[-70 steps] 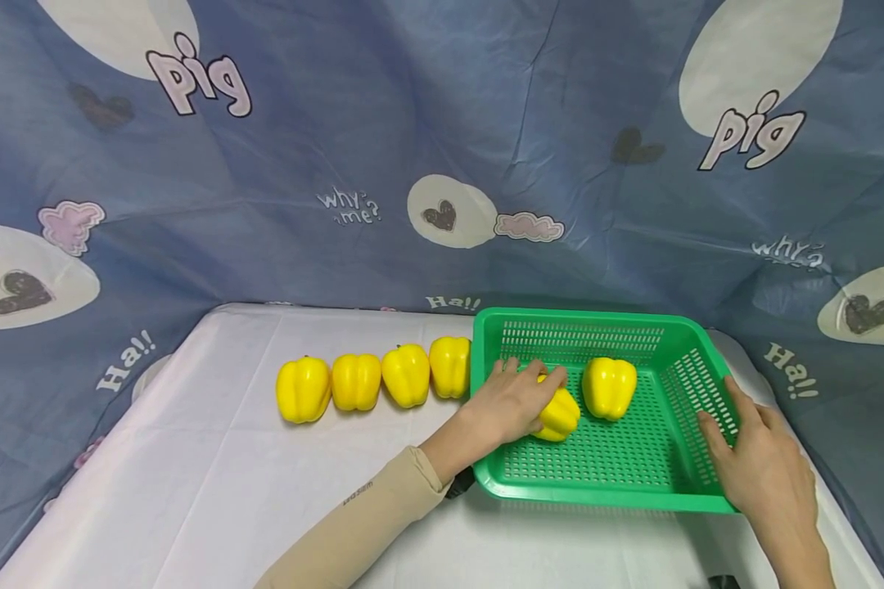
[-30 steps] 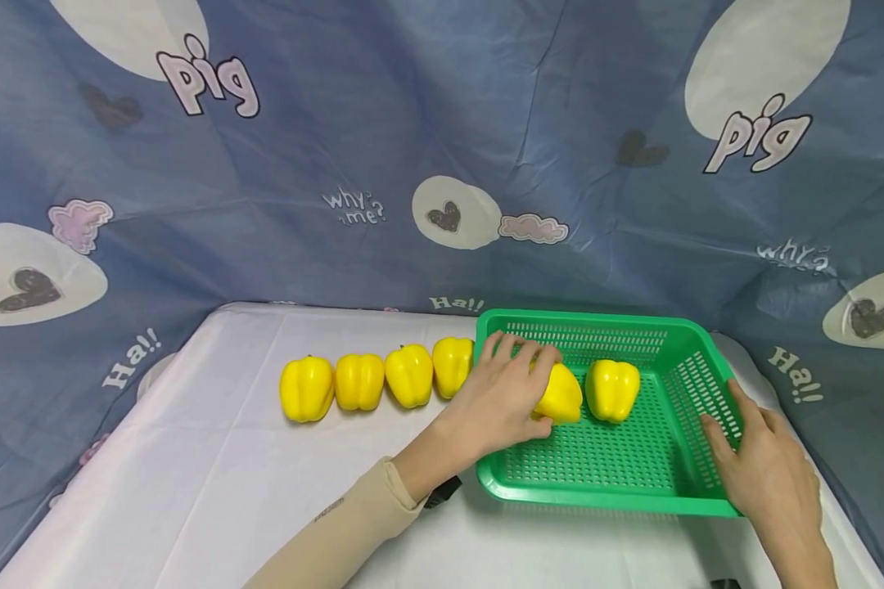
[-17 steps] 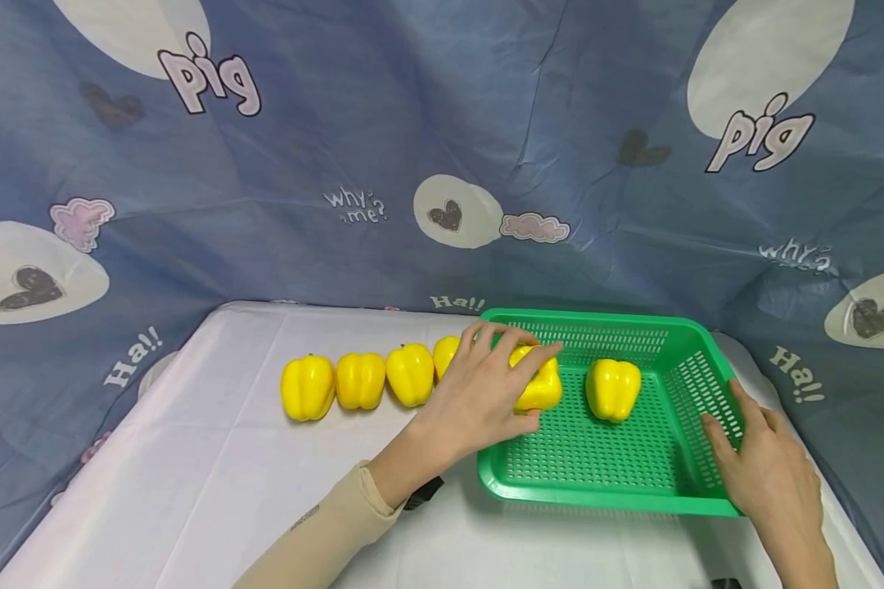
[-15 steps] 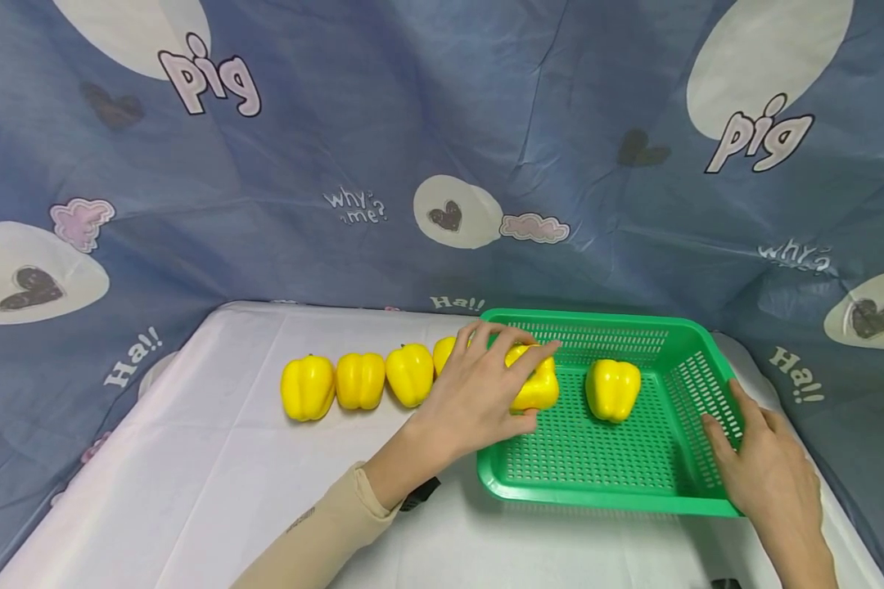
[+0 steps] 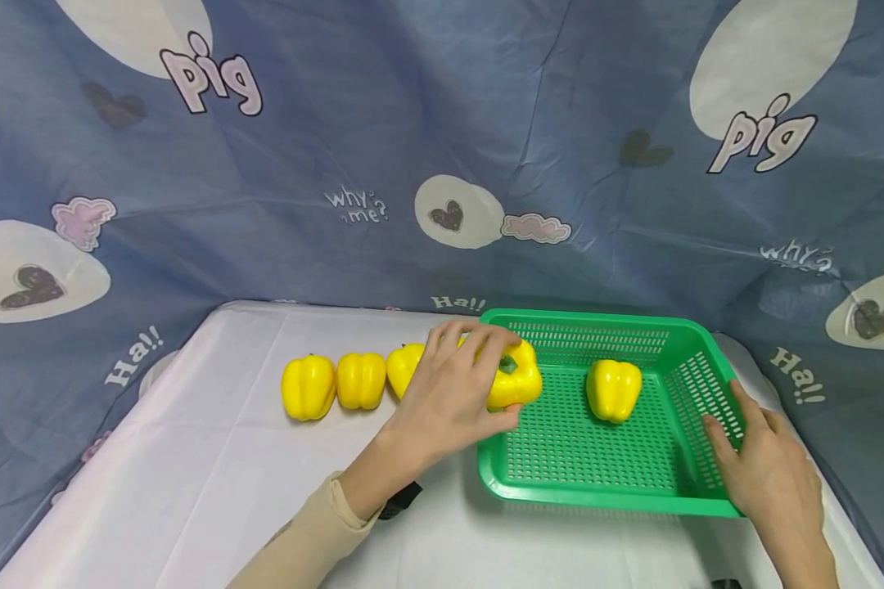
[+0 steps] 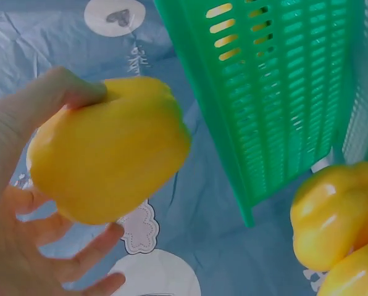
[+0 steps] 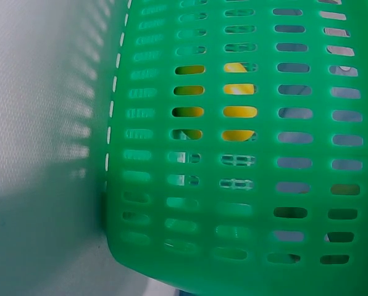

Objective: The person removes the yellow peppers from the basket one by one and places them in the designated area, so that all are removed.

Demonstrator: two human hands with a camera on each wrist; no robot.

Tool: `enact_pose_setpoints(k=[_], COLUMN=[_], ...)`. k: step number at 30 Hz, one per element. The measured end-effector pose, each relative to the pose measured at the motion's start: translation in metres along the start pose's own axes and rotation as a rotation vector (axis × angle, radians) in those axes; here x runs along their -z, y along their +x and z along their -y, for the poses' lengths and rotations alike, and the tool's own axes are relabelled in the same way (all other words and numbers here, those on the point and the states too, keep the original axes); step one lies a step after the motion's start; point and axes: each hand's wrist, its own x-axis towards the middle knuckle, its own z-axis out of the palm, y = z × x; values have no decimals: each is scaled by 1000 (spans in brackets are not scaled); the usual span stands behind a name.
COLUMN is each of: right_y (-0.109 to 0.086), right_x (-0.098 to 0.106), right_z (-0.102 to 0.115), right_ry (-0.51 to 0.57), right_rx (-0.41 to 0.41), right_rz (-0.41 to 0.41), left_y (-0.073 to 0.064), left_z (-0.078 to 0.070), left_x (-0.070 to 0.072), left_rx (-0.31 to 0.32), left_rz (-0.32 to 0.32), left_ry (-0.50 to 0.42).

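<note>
My left hand [image 5: 442, 393] grips a yellow bell pepper [image 5: 526, 380], its green stem facing right, over the left end of the green basket [image 5: 611, 501]. In the left wrist view the thumb lies on top of that bell pepper [image 6: 116, 148] and the fingers spread below, with the basket wall [image 6: 202, 111] beside it. Another yellow bell pepper [image 5: 614, 390] rests on the basket floor. My right hand [image 5: 769, 466] holds the basket's right side, thumb inside and fingers outside. The right wrist view shows only the slotted basket wall [image 7: 258, 277], with yellow through the slots.
Left of the basket, several yellow bell peppers line up on the white cloth [image 5: 191, 458], from the leftmost pepper [image 5: 308, 387] to ones partly hidden behind my left hand. A blue printed curtain [image 5: 302, 262] hangs along the back edge.
My left hand has taken hold of the bell pepper in the basket, lifted it and carried it left, turning it stem-side right. The right hand and basket stay put.
</note>
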Motion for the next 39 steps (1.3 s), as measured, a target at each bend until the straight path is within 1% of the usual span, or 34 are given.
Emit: enact_pose_setpoints(k=[4, 7, 11, 15, 17, 20, 24, 30, 34, 39], right_y=[0, 0, -1, -1, -1, -1, -1, -1, -1, 0], right_x=[0, -1, -2, -2, -2, -2, -3, -2, -2, -2], right_z=[-1, -1, -2, -2, -2, -1, 0, -2, -2, -2], right_ry=[-9, -9, -4, -5, -4, -4, -3, -4, -4, -1], right_rx=[-4, -6, 0, 9, 10, 6, 2, 15, 33, 29], right_rz=[0, -3, -4, -6, -8, -11, -10, -9, -23, -23], left_y=[-1, -3, -8, -14, -17, -21, -25, -33, -38, -43], left_z=[2, 5, 9, 14, 16, 20, 23, 28, 30, 33], left_x=[3, 6, 10, 11, 11, 12, 13, 14, 12, 8], left_rx=[67, 112, 155, 188, 202, 211, 226, 283, 304, 305], left_rz=[-27, -37, -42, -49, -48, -39, -21, 46, 95, 143], left_ry=[7, -15, -71, -140, -155, -138, -60, 37, 69, 81])
